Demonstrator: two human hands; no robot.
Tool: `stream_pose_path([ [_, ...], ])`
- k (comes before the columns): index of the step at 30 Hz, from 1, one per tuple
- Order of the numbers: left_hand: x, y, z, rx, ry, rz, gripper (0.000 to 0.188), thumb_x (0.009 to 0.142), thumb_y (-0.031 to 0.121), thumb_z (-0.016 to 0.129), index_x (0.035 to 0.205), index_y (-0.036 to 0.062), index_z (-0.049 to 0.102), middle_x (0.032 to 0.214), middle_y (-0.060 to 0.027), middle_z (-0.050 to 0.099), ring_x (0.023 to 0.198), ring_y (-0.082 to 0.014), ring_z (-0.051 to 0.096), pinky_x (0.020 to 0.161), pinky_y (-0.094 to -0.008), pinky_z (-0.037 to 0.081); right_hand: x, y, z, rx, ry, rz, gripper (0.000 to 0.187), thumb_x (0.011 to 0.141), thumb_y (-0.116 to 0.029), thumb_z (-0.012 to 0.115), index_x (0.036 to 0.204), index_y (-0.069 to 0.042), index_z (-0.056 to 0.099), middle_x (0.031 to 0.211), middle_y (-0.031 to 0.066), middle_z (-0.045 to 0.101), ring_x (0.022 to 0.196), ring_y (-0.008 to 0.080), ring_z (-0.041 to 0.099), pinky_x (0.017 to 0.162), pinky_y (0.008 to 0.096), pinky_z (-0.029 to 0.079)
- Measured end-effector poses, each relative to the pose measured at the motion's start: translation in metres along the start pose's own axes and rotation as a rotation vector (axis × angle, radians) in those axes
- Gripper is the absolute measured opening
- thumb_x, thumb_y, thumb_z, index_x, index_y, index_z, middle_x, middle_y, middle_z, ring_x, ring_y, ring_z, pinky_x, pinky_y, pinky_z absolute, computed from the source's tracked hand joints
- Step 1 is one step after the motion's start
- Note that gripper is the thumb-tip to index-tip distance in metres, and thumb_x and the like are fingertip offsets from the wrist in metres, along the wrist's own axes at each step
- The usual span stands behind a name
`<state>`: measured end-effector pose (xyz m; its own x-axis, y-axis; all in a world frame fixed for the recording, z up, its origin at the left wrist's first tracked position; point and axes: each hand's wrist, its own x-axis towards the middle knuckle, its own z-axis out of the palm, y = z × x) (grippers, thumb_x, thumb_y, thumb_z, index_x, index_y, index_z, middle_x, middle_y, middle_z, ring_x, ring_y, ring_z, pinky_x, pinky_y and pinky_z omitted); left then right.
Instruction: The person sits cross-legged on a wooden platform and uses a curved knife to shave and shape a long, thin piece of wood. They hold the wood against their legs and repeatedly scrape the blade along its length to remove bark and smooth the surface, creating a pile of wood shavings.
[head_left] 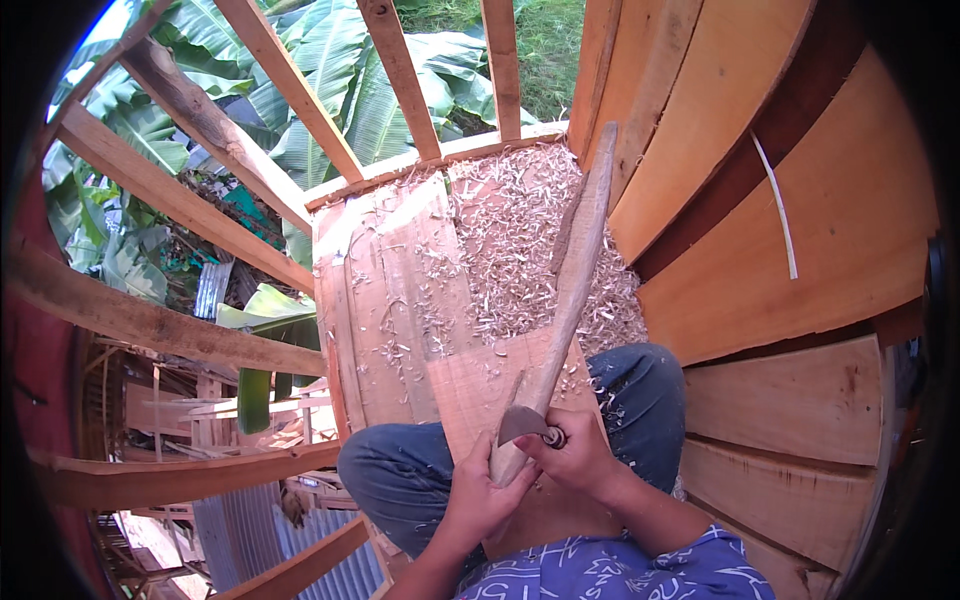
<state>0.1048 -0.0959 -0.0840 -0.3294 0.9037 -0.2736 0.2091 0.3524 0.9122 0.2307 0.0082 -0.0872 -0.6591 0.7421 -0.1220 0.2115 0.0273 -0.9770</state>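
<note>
A long, slim, carved piece of wood (570, 310) slants from my lap up toward the far right wall, its near end between my hands. My left hand (480, 500) is wrapped around that near end. In my right hand (580, 455) is a knife with a short, broad metal blade (522, 422); the blade lies across the wood, close to my left fingers. Most of the knife's handle is hidden by my right fingers. Under the wood, a flat board (455, 375) rests over my lap.
Curled wood shavings (520, 250) cover much of the plank floor (385, 300) ahead. Plank walls (780, 420) rise on the right, with a thin pale strip (778, 205) against them. Open wooden railing bars (190, 205) stand left and ahead, banana leaves (320, 90) beyond.
</note>
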Motion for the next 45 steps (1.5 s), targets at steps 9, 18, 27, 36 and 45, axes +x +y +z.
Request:
stream_pose_path([
  [9,-0.005,0.004,-0.009,0.058,0.048,-0.046,0.047,0.083,0.034,0.068,0.107,-0.0039,0.054,0.082,-0.0245,0.065,0.077,-0.0338,0.068,0.066,-0.0380,0.051,0.001,-0.001,-0.051,-0.741,0.240,-0.140,0.063,0.078,-0.066,0.060,0.060,-0.005,0.056,0.048,0.0097,0.051,0.046,0.0289,0.057,0.045,0.0374,0.044],
  [18,-0.022,0.002,-0.002,0.065,-0.011,-0.091,0.042,0.086,0.032,0.066,0.102,-0.0043,0.053,0.074,-0.0175,0.061,0.070,-0.0216,0.061,0.062,-0.0331,0.047,0.018,0.002,-0.098,-0.898,0.576,-0.112,0.068,0.079,-0.067,0.057,0.056,-0.004,0.049,0.050,0.0135,0.049,0.049,0.0342,0.055,0.044,0.0406,0.041],
  [27,-0.017,0.000,-0.003,0.051,0.051,-0.019,0.045,0.086,0.035,0.067,0.098,-0.0042,0.050,0.076,-0.0243,0.062,0.072,-0.0354,0.067,0.061,-0.0372,0.049,-0.004,0.015,-0.057,-0.868,0.301,-0.307,0.066,0.072,-0.070,0.062,0.052,-0.008,0.048,0.047,0.0076,0.049,0.042,0.0255,0.052,0.041,0.0363,0.040],
  [36,-0.020,0.013,0.001,0.068,0.045,-0.068,0.044,0.087,0.036,0.065,0.099,-0.0030,0.047,0.075,-0.0262,0.061,0.073,-0.0400,0.066,0.059,-0.0394,0.049,0.013,0.020,-0.070,-0.987,0.386,-0.377,0.072,0.064,-0.076,0.062,0.050,-0.008,0.042,0.046,0.0057,0.044,0.041,0.0236,0.050,0.040,0.0336,0.037],
  [45,-0.038,0.004,0.013,0.032,-0.156,-0.164,0.039,0.090,0.034,0.062,0.096,-0.0019,0.049,0.069,-0.0106,0.055,0.064,-0.0141,0.052,0.058,-0.0314,0.043,0.034,0.041,-0.132,-0.764,0.753,0.063,0.077,0.079,-0.072,0.051,0.054,0.000,0.043,0.049,0.0198,0.043,0.047,0.0383,0.050,0.045,0.0427,0.036],
])
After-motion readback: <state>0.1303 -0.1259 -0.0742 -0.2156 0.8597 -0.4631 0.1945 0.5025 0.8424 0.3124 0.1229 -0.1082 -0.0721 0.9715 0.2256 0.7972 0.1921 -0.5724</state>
